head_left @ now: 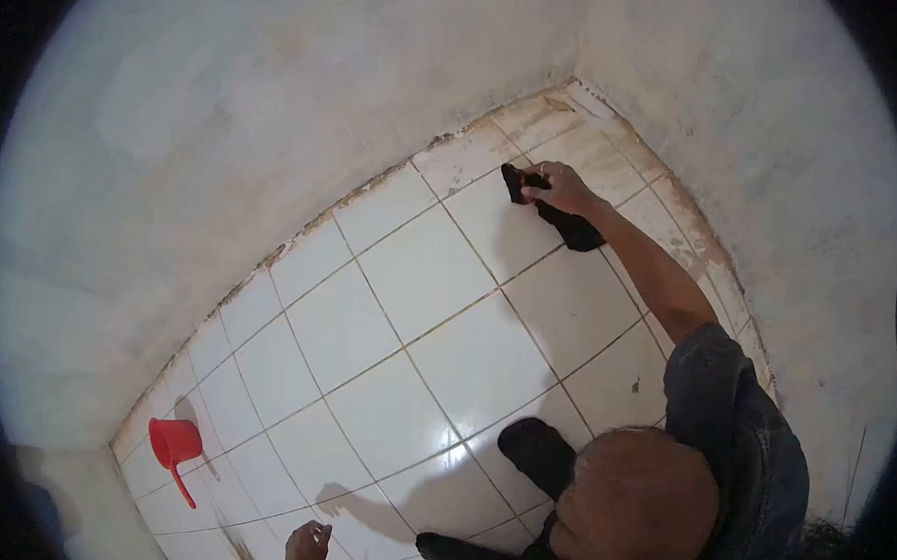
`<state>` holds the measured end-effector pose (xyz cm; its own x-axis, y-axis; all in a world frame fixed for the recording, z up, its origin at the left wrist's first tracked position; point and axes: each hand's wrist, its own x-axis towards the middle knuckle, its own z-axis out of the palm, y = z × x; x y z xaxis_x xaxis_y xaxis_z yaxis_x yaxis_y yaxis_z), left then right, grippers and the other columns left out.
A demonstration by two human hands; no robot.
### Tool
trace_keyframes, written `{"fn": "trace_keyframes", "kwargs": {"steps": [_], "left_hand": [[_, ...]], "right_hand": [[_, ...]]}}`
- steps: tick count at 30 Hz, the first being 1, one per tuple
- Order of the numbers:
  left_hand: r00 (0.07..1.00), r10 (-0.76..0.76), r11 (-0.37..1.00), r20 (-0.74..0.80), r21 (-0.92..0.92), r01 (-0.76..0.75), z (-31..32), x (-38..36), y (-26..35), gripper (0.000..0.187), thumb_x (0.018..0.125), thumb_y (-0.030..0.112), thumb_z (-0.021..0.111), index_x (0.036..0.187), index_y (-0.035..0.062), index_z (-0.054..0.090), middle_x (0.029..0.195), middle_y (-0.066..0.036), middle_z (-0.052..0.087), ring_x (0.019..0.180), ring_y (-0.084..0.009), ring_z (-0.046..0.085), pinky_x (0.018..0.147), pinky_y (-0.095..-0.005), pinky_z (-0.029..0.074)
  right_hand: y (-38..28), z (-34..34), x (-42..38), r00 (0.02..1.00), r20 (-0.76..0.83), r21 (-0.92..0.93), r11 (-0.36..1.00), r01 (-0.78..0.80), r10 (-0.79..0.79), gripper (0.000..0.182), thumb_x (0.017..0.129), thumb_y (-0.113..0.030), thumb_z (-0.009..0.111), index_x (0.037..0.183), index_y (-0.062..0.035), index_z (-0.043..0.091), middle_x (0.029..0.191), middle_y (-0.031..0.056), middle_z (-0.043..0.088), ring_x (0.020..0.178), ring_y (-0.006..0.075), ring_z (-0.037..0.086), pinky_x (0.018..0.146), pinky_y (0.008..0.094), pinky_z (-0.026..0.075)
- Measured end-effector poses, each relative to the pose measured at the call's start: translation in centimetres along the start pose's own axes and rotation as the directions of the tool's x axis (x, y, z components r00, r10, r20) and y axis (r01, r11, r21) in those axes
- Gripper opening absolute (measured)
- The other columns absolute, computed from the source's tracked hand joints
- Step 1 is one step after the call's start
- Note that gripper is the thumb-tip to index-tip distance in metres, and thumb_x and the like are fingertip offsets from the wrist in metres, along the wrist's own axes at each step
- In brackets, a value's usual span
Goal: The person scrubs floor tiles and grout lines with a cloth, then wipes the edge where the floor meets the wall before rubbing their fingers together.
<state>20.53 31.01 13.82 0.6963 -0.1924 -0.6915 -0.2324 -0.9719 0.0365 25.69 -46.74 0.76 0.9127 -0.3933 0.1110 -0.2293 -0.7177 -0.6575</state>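
The right hand [563, 190] reaches into the upper right of the frame, its fingers gripping a black cloth [576, 231]; the cloth lies against the tiled floor [445, 350], 1 part showing to the left of the fingers and the larger part drooping to their lower right. The floor narrows above it to a corner [575, 82] at the top, where 2 edges meet; the long wall [275, 122] slants from there down to the lower left, and the right-hand wall [755, 143] falls away towards the right; the cloth is near the long wall's foot but apart from it, with a strip of tile between; crumbly brown stains [710, 246] follow both edges.

The left hand [307, 549] is at the bottom of the frame, left of centre, fingers loosely bent and grasping nothing; its shadow [358, 511] falls on the tiles just beside it. The widest stretch of white tile spans the middle, between the cloth and a red dipper [175, 440] at the lower left; the dipper is near the long wall's lower end, its handle pointing down and slightly right.

The person's 2 dark-covered feet [536, 454] bound that stretch at the lower right; the right sleeve [710, 372] is close to the right-hand wall's foot.
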Motion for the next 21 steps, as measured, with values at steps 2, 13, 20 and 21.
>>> {"fn": "trace_keyframes", "kwargs": {"steps": [2, 13, 20, 21], "left_hand": [[1.000, -0.011, 1.000, -0.025, -0.024, 0.011, -0.8, 0.1, 0.9, 0.039, 0.089, 0.042, 0.055, 0.092, 0.0042, 0.064, 0.086, -0.019, 0.067, 0.083, -0.0368, 0.065, 0.075, -0.0448, 0.051], [0.998, 0.056, 0.998, -0.003, 0.027, -0.056, -0.4, 1.8, 2.2, 0.034, 0.089, 0.037, 0.057, 0.091, 0.0044, 0.065, 0.084, -0.016, 0.069, 0.082, -0.0340, 0.066, 0.073, -0.0447, 0.051], [0.996, 0.088, 0.996, 0.003, 0.003, -0.088, 0.5, 1.8, 2.2, 0.034, 0.089, 0.036, 0.057, 0.087, 0.0034, 0.064, 0.082, -0.016, 0.068, 0.081, -0.0339, 0.066, 0.073, -0.0445, 0.052], [0.996, 0.089, 0.996, 0.001, -0.003, -0.089, 0.8, 1.8, 1.7, 0.033, 0.089, 0.036, 0.057, 0.087, 0.0036, 0.064, 0.083, -0.016, 0.068, 0.081, -0.0340, 0.066, 0.073, -0.0448, 0.052]], "right_hand": [[0.4, 0.4, -0.5, 1.000, 0.001, 0.041, 0.999, -0.016, 0.016, 0.047, 0.075, -0.037, 0.075, 0.112, -0.0098, 0.064, 0.105, 0.0139, 0.063, 0.103, 0.0314, 0.057, 0.095, 0.0411, 0.043], [-0.9, -0.5, -1.8, 0.976, -0.202, -0.199, 0.979, 0.037, -0.078, 0.032, 0.072, -0.026, 0.074, 0.093, -0.0030, 0.064, 0.095, 0.0163, 0.059, 0.088, 0.0346, 0.058, 0.080, 0.0431, 0.048], [2.8, -2.0, -16.1, 0.905, -0.272, -0.312, 0.920, 0.239, -0.327, 0.024, 0.080, -0.020, 0.070, 0.095, -0.0019, 0.062, 0.095, 0.0136, 0.061, 0.098, 0.0327, 0.056, 0.085, 0.0431, 0.044], [2.4, -2.1, -17.8, 0.925, -0.304, -0.324, 0.938, 0.125, -0.228, 0.025, 0.079, -0.016, 0.071, 0.097, -0.0020, 0.061, 0.097, 0.0148, 0.060, 0.097, 0.0321, 0.056, 0.084, 0.0414, 0.045]]}}
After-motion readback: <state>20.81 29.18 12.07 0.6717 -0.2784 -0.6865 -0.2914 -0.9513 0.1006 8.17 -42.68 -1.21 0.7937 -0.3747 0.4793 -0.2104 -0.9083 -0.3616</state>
